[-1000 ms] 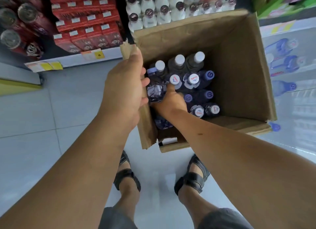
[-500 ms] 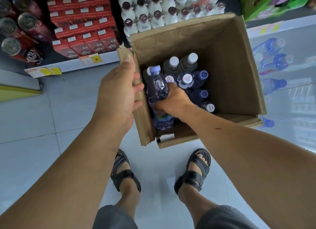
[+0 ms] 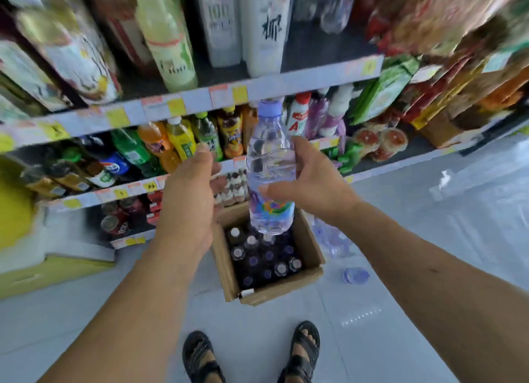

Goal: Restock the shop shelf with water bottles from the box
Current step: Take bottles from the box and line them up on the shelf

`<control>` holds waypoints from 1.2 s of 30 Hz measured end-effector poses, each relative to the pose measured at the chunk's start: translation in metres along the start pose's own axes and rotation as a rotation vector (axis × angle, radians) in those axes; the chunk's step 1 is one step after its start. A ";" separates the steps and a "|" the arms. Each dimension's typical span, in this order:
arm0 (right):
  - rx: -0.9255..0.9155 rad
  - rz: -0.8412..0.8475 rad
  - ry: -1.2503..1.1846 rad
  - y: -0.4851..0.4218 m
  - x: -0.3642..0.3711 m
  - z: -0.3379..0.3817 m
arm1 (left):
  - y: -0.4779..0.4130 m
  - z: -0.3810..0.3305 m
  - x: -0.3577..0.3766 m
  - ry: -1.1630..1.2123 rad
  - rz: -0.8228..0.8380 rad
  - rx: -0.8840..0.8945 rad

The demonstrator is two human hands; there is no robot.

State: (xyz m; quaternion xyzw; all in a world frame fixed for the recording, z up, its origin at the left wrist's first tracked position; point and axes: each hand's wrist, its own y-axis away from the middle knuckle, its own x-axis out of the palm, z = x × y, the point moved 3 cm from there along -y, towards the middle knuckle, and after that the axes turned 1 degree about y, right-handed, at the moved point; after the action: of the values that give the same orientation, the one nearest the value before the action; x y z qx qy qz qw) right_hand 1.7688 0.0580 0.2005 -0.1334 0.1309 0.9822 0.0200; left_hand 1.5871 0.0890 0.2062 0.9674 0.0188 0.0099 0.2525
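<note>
A clear water bottle with a lilac cap and a coloured label is upright in the air above the box. My right hand grips it from the right, thumb across the label. Just left of the bottle, my left hand is raised with its fingers relaxed and touches nothing that I can see. Below them on the floor stands the open cardboard box, holding several capped bottles. The shop shelf with drinks rises behind the hands.
Shelf rows hold soda and juice bottles, tall cartons above, and snack packs to the right. A yellow box sits on the floor at left. Loose water bottles lie on the pale tiles right of the box. My sandalled feet stand below.
My right hand lifted a bottle out of the box and raised it to shelf height. My left hand let go of the box flap and rose. The view tilted up toward the shelves.
</note>
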 end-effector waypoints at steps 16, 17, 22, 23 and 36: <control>-0.591 -0.111 -0.481 0.122 -0.123 0.455 | 0.203 -0.392 0.000 0.221 0.252 0.533; -0.604 -0.119 -0.501 0.126 -0.121 0.464 | 0.208 -0.400 -0.004 0.227 0.260 0.546; -0.616 -0.179 -0.674 0.131 -0.111 0.498 | 0.222 -0.430 -0.018 0.235 0.293 0.564; -0.605 -0.186 -0.724 0.132 -0.109 0.503 | 0.226 -0.435 -0.018 0.227 0.303 0.572; -0.655 -0.144 -0.595 0.096 -0.132 0.528 | 0.233 -0.478 0.029 0.204 0.218 0.635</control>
State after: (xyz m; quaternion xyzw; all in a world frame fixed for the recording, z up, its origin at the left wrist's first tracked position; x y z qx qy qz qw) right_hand 1.7529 0.1034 0.7513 0.1467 -0.2080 0.9636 0.0816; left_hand 1.6102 0.1205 0.7375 0.9880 -0.0574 0.1271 -0.0665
